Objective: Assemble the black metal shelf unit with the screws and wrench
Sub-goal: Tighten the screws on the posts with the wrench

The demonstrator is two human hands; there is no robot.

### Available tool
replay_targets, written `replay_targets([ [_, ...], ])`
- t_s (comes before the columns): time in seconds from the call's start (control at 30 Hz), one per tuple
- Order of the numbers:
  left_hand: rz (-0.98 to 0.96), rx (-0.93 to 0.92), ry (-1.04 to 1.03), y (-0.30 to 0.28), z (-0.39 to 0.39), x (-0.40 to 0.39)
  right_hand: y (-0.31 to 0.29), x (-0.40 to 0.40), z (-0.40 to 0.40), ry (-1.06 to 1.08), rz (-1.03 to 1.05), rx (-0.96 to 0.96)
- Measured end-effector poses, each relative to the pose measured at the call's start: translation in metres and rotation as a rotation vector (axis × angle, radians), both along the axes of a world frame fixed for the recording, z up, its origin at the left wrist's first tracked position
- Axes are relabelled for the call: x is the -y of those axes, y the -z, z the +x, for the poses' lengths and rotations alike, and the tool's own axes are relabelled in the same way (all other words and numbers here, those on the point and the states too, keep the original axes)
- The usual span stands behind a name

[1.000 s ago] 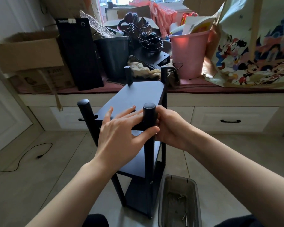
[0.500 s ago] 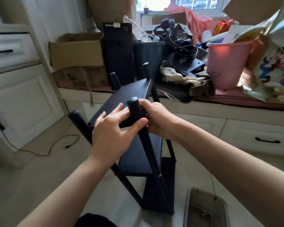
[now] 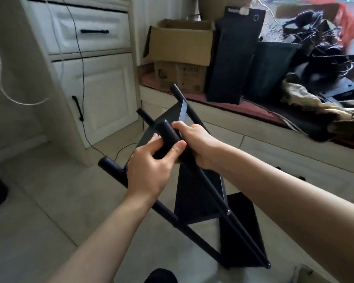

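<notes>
The black metal shelf unit (image 3: 198, 188) leans steeply to the left on the tiled floor, its round posts pointing up and left. My left hand (image 3: 151, 170) grips the top of the nearest post (image 3: 168, 133), thumb over it. My right hand (image 3: 196, 144) holds the same post and the edge of the top shelf from the right side. A silver screw head (image 3: 228, 211) shows lower on that post. No wrench is visible in either hand.
A white cabinet (image 3: 102, 92) with a black handle and a dangling cable stands to the left. A cardboard box (image 3: 180, 45), black panels and clutter fill the window bench behind. A container's corner (image 3: 309, 272) shows at the bottom right.
The shelf unit has tipped further over to the left with both hands still on its near post. My view has swung left, bringing the white cabinet in.
</notes>
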State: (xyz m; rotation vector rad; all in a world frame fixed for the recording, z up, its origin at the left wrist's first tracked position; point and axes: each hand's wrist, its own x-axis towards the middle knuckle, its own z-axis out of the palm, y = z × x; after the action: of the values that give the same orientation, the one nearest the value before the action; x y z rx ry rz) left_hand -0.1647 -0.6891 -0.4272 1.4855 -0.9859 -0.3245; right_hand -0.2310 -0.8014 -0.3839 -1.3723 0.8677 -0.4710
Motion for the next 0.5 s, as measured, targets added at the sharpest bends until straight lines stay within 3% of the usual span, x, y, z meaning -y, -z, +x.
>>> replay_targets([
  [0.27,-0.037,-0.327,0.057,0.078,0.027,-0.026,0.076,-0.008,0.042,-0.125,-0.004,-0.182],
  [0.5,0.103,-0.502,0.029,0.174,0.016,-0.047,0.165,-0.018,0.030,-0.231,-0.030,-0.386],
])
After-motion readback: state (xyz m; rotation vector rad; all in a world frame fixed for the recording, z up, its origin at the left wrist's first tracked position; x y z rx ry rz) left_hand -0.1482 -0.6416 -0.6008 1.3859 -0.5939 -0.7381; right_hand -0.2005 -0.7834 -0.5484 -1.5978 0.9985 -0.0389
